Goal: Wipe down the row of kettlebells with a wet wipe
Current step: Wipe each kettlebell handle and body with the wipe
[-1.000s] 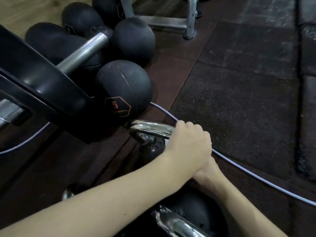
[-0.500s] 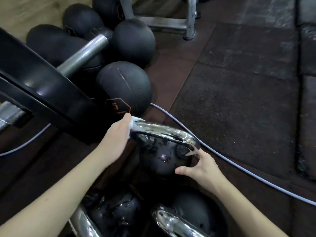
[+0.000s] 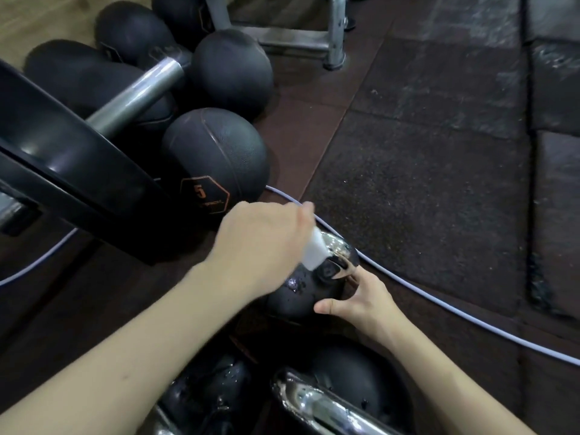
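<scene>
A black kettlebell point(image 3: 301, 296) with a chrome handle point(image 3: 337, 246) stands on the dark floor, wet drops on its body. My left hand point(image 3: 263, 246) is shut on a white wet wipe point(image 3: 315, 254) and presses it on the handle's middle to right part. My right hand point(image 3: 361, 299) rests with spread fingers against the kettlebell's right side, steadying it. Two more kettlebells sit nearer me: one at the bottom centre point(image 3: 213, 397) and one with a chrome handle at the bottom right point(image 3: 329, 406).
Several black medicine balls point(image 3: 216, 158) lie behind the kettlebells. A loaded barbell point(image 3: 62, 158) with a steel sleeve crosses the left side. A pale cable point(image 3: 439, 306) runs over the rubber mats. A metal rack foot point(image 3: 332, 54) stands at the top.
My left hand has slid the wipe from the handle's left end toward the right end. My right hand has stayed on the kettlebell's right side.
</scene>
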Available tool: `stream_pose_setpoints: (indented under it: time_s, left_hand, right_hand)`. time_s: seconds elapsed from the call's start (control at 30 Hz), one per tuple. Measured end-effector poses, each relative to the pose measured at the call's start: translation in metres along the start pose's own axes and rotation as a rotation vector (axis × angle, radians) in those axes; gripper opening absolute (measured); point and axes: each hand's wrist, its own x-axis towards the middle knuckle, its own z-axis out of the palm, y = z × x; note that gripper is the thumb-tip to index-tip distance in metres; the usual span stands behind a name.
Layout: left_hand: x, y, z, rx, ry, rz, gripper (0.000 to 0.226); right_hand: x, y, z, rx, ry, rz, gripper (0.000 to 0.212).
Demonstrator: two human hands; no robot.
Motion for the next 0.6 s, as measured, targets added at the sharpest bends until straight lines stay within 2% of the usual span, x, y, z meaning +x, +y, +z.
stream_pose_setpoints:
  time_s: [0.07, 0.1, 0.13, 0.2, 0.33, 0.4, 0.53, 0.6]
  left_hand:
    - [0.017, 0.035, -0.004, 0.074, -0.045, 0.022, 0.013]
    - [0.028, 0.054, -0.009, 0.078, -0.016, 0.036, 0.021]
    - [0.036, 0.069, -0.009, 0.066, -0.056, 0.032, 0.031]
    - [0.044, 0.083, 0.004, 0.044, -0.12, 0.05, 0.033]
    - [0.02, 0.046, 0.009, -0.008, 0.118, 0.115, 0.044]
    - [0.001, 0.023, 0.009, -0.103, 0.15, 0.127, 0.033]
    - [-0.027, -0.02, 0.014, -0.307, 0.095, -0.066, 0.047]
    - [-0.039, -0.032, 0.023, -0.535, 0.114, -0.185, 0.045]
  right_hand:
    - [-0.001, -0.002, 0.0, -0.011, -0.024, 0.033, 0.075]
    - [-0.001, -0.004, 0.0, -0.029, -0.032, 0.049, 0.069]
    - [0.0, -0.004, 0.0, -0.065, -0.031, 0.067, 0.065]
    - [0.001, -0.005, 0.0, -0.107, -0.03, 0.089, 0.066]
    - [0.001, -0.002, -0.001, -0.024, -0.038, 0.072, 0.073]
    - [0.0, -0.002, -0.001, -0.015, -0.009, 0.034, 0.085]
    - [0.0, 0.001, -0.001, 0.009, -0.012, 0.039, 0.094]
    - [0.0, 0.002, -0.002, 0.007, -0.009, 0.036, 0.095]
